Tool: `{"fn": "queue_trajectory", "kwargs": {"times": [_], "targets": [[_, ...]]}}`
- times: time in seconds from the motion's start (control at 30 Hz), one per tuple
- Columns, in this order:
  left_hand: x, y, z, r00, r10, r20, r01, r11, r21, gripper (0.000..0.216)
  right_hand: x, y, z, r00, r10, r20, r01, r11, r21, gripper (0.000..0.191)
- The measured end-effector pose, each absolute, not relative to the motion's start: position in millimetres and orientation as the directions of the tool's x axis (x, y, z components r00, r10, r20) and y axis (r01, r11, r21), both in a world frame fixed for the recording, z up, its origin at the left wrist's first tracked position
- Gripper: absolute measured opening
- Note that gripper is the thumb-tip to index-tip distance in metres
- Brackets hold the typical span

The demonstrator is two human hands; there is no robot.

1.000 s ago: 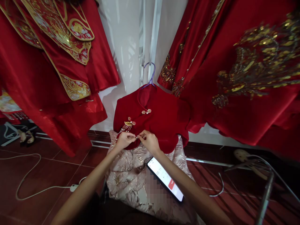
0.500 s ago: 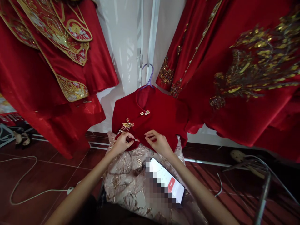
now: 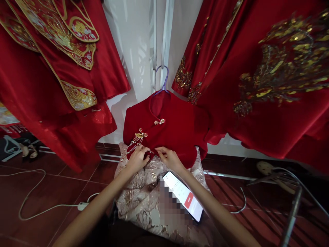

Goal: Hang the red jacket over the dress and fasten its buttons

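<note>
A small red velvet top (image 3: 177, 132) hangs on a purple hanger (image 3: 162, 77) in front of me, with a pearl clasp (image 3: 159, 121) at the collar and a gold tasselled clasp (image 3: 140, 136) below it. My left hand (image 3: 137, 158) and my right hand (image 3: 168, 157) meet at the top's lower front edge. Both are closed in a pinch on a small fastening there, which is too small to make out. A pale brocade skirt (image 3: 144, 195) spreads under the top. A phone (image 3: 183, 195) with a lit screen lies on it beside my right forearm.
Red embroidered gowns hang at the left (image 3: 51, 79) and the right (image 3: 257, 75), close to the top. A white cable (image 3: 31, 202) runs over the dark red tiled floor at the left. A metal stand (image 3: 290, 212) and a loose hanger (image 3: 241, 202) are at the right.
My hands parted half a second ago and have come together again, slightly lower on the top's front edge. The view shifted a little.
</note>
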State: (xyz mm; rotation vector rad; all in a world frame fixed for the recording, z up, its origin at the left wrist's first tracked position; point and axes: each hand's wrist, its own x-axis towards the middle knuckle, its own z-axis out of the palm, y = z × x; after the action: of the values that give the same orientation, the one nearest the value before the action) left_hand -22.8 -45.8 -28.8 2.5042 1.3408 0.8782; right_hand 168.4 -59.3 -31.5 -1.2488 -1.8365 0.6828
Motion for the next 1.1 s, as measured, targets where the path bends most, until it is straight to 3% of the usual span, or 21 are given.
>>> {"fn": "queue_trajectory", "kwargs": {"times": [0.17,0.53,0.73,0.97,1.1], "targets": [[-20.6,-44.2,-34.8,0.417,0.789,0.451,0.702,-0.595,0.392,0.015,166.7,-59.4,-30.9,-0.230,0.910,0.346,0.502,0.415,-0.758,0.027],[-21.7,-38.8,-37.0,0.426,0.758,0.494,0.664,-0.633,0.398,0.005,161.1,-60.6,-35.2,-0.243,0.923,0.297,0.425,0.377,-0.823,0.026],[-22.2,-32.1,-49.8,0.425,0.747,0.511,0.661,-0.642,0.389,0.013,161.3,-57.2,-41.5,-0.239,0.927,0.290,0.371,0.363,-0.855,0.025],[-23.6,-32.4,-48.3,0.421,0.741,0.523,0.693,-0.635,0.342,0.004,163.6,-55.9,-40.7,-0.263,0.918,0.295,0.322,0.372,-0.870,0.025],[-23.7,-34.6,-42.5,0.415,0.736,0.535,0.664,-0.646,0.375,0.004,163.5,-57.0,-37.2,-0.242,0.921,0.306,0.309,0.372,-0.875,0.024]]}}
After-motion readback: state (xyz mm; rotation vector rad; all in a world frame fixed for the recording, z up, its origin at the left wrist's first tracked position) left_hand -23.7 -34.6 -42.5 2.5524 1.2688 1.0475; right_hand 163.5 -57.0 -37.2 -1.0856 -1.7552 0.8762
